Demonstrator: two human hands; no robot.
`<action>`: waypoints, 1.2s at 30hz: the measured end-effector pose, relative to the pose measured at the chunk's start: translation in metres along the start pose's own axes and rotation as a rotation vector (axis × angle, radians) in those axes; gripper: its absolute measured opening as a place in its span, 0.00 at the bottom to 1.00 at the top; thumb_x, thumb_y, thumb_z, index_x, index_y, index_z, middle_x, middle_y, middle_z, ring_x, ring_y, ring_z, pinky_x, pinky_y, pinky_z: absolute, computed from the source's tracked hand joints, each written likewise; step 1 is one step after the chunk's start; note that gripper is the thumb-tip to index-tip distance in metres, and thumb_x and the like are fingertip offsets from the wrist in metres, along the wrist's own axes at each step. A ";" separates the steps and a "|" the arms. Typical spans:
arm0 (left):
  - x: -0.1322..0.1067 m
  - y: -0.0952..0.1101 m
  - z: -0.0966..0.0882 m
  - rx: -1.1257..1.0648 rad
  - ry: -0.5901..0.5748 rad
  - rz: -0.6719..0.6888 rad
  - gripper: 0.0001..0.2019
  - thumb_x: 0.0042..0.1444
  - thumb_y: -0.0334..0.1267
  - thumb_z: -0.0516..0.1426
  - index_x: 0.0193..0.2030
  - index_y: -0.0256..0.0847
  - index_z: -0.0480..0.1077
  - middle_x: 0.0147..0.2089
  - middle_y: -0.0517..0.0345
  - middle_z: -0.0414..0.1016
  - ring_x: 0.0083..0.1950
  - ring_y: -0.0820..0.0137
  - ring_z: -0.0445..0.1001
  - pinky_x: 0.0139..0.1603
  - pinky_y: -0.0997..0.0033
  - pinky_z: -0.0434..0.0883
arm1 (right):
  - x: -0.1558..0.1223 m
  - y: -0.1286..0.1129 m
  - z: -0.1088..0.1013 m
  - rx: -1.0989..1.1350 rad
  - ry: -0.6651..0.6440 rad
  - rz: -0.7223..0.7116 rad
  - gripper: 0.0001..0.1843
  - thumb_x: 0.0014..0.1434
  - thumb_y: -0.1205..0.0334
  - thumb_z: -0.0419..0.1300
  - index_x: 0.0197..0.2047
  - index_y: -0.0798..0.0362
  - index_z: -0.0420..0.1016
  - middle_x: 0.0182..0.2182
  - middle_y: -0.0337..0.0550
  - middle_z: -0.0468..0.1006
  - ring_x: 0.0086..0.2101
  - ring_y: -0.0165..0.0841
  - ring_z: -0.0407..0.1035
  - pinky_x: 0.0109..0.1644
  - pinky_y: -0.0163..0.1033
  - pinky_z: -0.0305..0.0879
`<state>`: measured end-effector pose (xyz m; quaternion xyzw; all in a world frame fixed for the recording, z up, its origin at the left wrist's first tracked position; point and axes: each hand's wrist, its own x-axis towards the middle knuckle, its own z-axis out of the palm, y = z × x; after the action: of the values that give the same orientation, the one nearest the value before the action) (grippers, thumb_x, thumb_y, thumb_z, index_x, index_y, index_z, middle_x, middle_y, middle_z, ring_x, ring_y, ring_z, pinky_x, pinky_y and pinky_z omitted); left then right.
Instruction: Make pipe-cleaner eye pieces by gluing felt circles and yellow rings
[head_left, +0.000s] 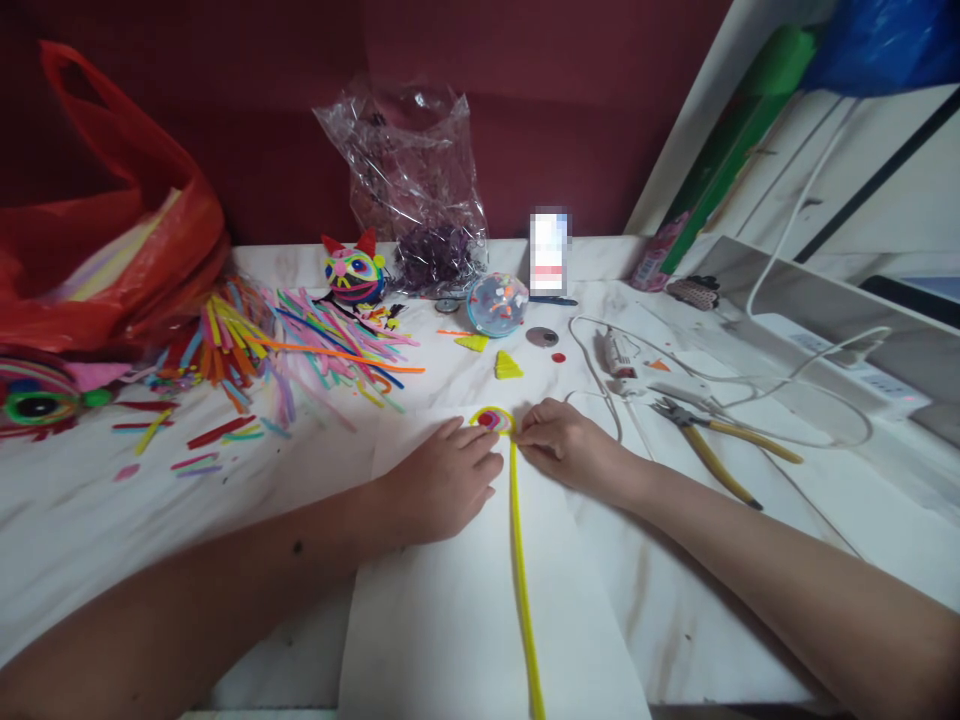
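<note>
A long yellow pipe cleaner [520, 560] lies on a white sheet [450, 610] and runs up to a small coil [491, 419] with a red and pink middle. My left hand [442, 480] rests on the sheet left of the coil, fingers pressed against its edge. My right hand [562, 440] is on the right side of the coil, fingertips pinched on the yellow strand where it meets the coil.
A heap of coloured pipe cleaners [292, 345] and a red plastic bag [112, 250] lie to the left. A cat-face ball [354, 272], clear bag [420, 190], bead-filled dome [496, 303], yellow triangles [507, 366], glue gun [619, 355], yellow-handled pliers [712, 440] and white cables [787, 380] surround the hands.
</note>
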<state>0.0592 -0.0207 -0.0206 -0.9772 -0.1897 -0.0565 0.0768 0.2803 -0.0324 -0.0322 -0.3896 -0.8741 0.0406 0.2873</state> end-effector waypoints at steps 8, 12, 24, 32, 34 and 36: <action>0.000 0.001 -0.003 0.008 0.001 0.012 0.13 0.61 0.39 0.50 0.50 0.38 0.66 0.57 0.45 0.66 0.60 0.59 0.62 0.60 0.54 0.56 | 0.000 -0.002 -0.001 -0.001 -0.012 -0.004 0.12 0.57 0.71 0.56 0.31 0.53 0.80 0.30 0.48 0.77 0.33 0.34 0.69 0.37 0.39 0.67; 0.001 0.002 -0.005 -0.012 -0.033 -0.001 0.17 0.60 0.43 0.51 0.55 0.43 0.64 0.58 0.46 0.65 0.59 0.57 0.62 0.59 0.52 0.56 | 0.000 -0.002 -0.001 -0.005 -0.022 0.004 0.11 0.56 0.72 0.56 0.29 0.54 0.79 0.30 0.49 0.77 0.34 0.35 0.69 0.39 0.41 0.66; 0.002 0.003 -0.004 -0.030 -0.056 -0.037 0.17 0.60 0.45 0.52 0.55 0.45 0.64 0.58 0.48 0.65 0.59 0.57 0.62 0.60 0.50 0.54 | 0.000 -0.007 -0.002 -0.067 -0.046 0.057 0.12 0.60 0.70 0.53 0.36 0.56 0.79 0.28 0.49 0.73 0.32 0.36 0.66 0.35 0.39 0.63; 0.002 0.003 -0.006 -0.036 -0.055 -0.020 0.17 0.60 0.43 0.52 0.55 0.44 0.65 0.58 0.46 0.65 0.59 0.56 0.62 0.61 0.48 0.53 | 0.002 -0.008 -0.004 -0.110 -0.079 0.049 0.12 0.61 0.69 0.53 0.36 0.55 0.78 0.28 0.48 0.73 0.31 0.35 0.66 0.35 0.39 0.63; 0.002 0.003 -0.005 -0.034 -0.052 -0.022 0.17 0.60 0.43 0.52 0.55 0.44 0.64 0.58 0.46 0.65 0.60 0.56 0.62 0.61 0.48 0.52 | 0.001 -0.005 -0.004 -0.027 -0.030 0.105 0.11 0.60 0.71 0.53 0.38 0.55 0.77 0.29 0.48 0.74 0.33 0.35 0.68 0.36 0.39 0.66; 0.001 0.003 -0.004 -0.031 -0.050 -0.025 0.18 0.60 0.43 0.52 0.56 0.44 0.64 0.59 0.46 0.65 0.60 0.56 0.62 0.62 0.49 0.52 | 0.001 -0.003 -0.005 0.014 -0.011 0.163 0.11 0.59 0.72 0.52 0.38 0.55 0.76 0.30 0.48 0.75 0.35 0.36 0.69 0.38 0.39 0.68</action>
<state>0.0612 -0.0236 -0.0168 -0.9770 -0.2026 -0.0361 0.0563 0.2804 -0.0339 -0.0268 -0.4573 -0.8407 0.0721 0.2809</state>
